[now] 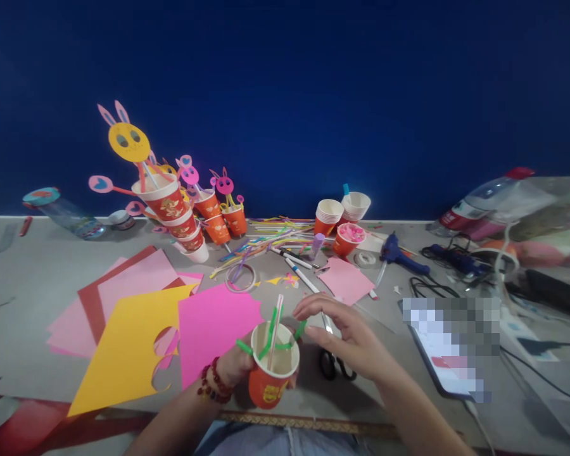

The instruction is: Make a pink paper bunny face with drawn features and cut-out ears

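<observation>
Denim clothing (275, 441) at bottom centre, just below the patterned table edge (308, 423) and nearer than all fingers. Left hand (237, 366), red beads (215, 383) at its wrist, wraps a red paper cup (265, 391); fingertips show round the cup's far side from the palm. Cup upright or nearly so, mouth up, between the two hands. Green straws (269, 334) bend out over its rim, a pale straw (276, 329) standing among them. Right hand (344, 329) raised beside the cup, fingers loosely curved, thumb parted from them, near one green straw end; contact with it, cannot tell.

Black-handled scissors (329, 365) lie beneath the right hand. Phone (444, 358), partly pixelated, to the right of that hand. Yellow sheet (123, 348), with rounded cut-outs, left of the left fingers; magenta sheet (209, 316) between the two, slightly beyond.

Farther out from the right fingertips: pink sheet (346, 280), roll of tape (253, 278), loose coloured straws (266, 244), blue glue gun (401, 258). Beyond the left fingers, far left: stacked cups (168, 206) topped by a yellow rabbit face (129, 143). Blue wall (285, 95) behind everything.
</observation>
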### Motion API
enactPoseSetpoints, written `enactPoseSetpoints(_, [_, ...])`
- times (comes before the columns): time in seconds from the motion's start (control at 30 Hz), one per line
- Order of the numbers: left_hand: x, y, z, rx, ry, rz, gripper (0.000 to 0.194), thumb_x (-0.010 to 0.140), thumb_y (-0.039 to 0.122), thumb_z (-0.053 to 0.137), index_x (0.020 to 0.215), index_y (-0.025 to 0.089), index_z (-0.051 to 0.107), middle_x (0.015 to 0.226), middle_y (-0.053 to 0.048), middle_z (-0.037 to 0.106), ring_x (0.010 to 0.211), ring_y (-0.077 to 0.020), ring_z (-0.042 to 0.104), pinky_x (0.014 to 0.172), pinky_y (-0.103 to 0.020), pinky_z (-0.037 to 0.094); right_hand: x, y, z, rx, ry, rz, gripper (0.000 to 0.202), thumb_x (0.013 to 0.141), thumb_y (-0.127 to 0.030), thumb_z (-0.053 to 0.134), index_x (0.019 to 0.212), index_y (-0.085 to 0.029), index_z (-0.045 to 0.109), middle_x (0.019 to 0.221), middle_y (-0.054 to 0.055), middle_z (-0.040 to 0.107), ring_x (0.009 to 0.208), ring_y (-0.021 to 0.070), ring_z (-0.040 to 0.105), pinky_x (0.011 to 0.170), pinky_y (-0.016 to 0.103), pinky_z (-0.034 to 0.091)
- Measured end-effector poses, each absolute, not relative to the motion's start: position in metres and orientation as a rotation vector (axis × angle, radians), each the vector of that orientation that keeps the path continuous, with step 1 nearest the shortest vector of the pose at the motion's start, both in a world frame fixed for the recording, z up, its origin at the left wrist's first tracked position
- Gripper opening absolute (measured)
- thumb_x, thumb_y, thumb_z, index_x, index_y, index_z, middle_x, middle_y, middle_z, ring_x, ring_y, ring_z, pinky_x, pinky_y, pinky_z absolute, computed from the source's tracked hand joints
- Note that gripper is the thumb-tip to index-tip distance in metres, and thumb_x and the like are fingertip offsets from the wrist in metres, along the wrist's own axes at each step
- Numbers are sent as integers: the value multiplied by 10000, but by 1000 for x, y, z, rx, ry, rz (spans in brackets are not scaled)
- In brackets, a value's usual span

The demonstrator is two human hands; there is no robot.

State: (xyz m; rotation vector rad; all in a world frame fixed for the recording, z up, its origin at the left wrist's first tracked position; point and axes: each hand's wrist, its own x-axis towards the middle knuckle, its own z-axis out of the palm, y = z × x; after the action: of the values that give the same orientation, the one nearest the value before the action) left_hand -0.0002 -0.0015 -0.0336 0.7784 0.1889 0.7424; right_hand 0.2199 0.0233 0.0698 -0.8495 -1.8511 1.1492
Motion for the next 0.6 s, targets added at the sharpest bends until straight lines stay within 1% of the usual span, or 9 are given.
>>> enactPoseSetpoints(0.1, [0, -4, -40, 773, 196, 763, 784, 669, 691, 798, 1181, 117, 645, 939, -147, 719, 759, -230, 700, 663, -308, 545, 233, 13, 57, -961, -1813, 1091, 236, 964, -390, 611, 1121, -228, 681, 1115, 100, 720, 1066, 236, 670, 954, 370, 519])
enactPoseSetpoints(0.17, [0, -6, -42, 783, 205, 761, 792, 679, 696, 788, 1193, 113, 638, 945, -145, 718, 759, -226, 697, 667, -307, 543, 241, 7, 50, -994, -1781, 1070, 342, 965, -392, 603, 1269, -236, 625, 1201, 116, 705, 1090, 243, 674, 964, 378, 533])
enactPoseSetpoints(0.23, [0, -7, -42, 791, 204, 742, 813, 666, 705, 790, 1195, 107, 639, 937, -146, 719, 759, -229, 694, 665, -307, 538, 251, 5, 47, -1022, -1796, 1042, 388, 976, -385, 578, 1336, -241, 584, 1240, 122, 694, 1076, 244, 685, 939, 373, 559])
enactPoseSetpoints(0.33, [0, -7, -39, 780, 173, 741, 814, 669, 694, 796, 1229, 125, 634, 947, -135, 717, 758, -229, 695, 661, -306, 530, 283, 8, 45, -1243, -1926, 792, 332, 982, -366, 546, 1282, -251, 631, 1217, 113, 706, 976, 238, 709, 853, 362, 587])
enactPoseSetpoints(0.43, [-1, -7, -36, 774, 135, 778, 812, 685, 686, 791, 1262, 141, 621, 972, -120, 710, 776, -216, 694, 684, -295, 524, 345, 9, 34, -1603, -1919, 308, 281, 936, -398, 546, 1119, -253, 702, 1105, 100, 745, 860, 254, 724, 732, 368, 591])
enactPoseSetpoints(0.5, [-2, -7, -36, 774, 136, 781, 825, 688, 685, 790, 1283, 145, 604, 977, -122, 712, 792, -220, 696, 697, -299, 522, 398, 6, 19, -1844, -1833, 106, 281, 905, -391, 512, 1048, -256, 713, 975, 90, 766, 703, 247, 719, 608, 361, 566])
enactPoseSetpoints(0.53, [-2, -7, -36, 773, 138, 780, 829, 685, 684, 793, 1287, 148, 598, 979, -125, 713, 794, -225, 698, 693, -303, 522, 425, 3, 10, -1958, -1795, 5, 268, 868, -384, 520, 1001, -264, 719, 863, 84, 767, 620, 255, 700, 539, 364, 534])
enactPoseSetpoints(0.57, [-2, -7, -36, 773, 139, 779, 832, 679, 685, 796, 1284, 151, 598, 978, -126, 714, 793, -230, 699, 686, -305, 522, 449, 0, 0, -2066, -1761, -110, 248, 831, -364, 524, 942, -271, 725, 777, 91, 759, 571, 272, 683, 497, 374, 498])
enactPoseSetpoints(0.6, [-1, -7, -36, 775, 141, 777, 833, 672, 689, 799, 1277, 151, 602, 975, -124, 713, 790, -232, 699, 680, -306, 522, 470, -3, -10, -2128, -1769, -168, 232, 803, -324, 522, 893, -272, 730, 757, 109, 759, 552, 284, 677, 486, 385, 476])
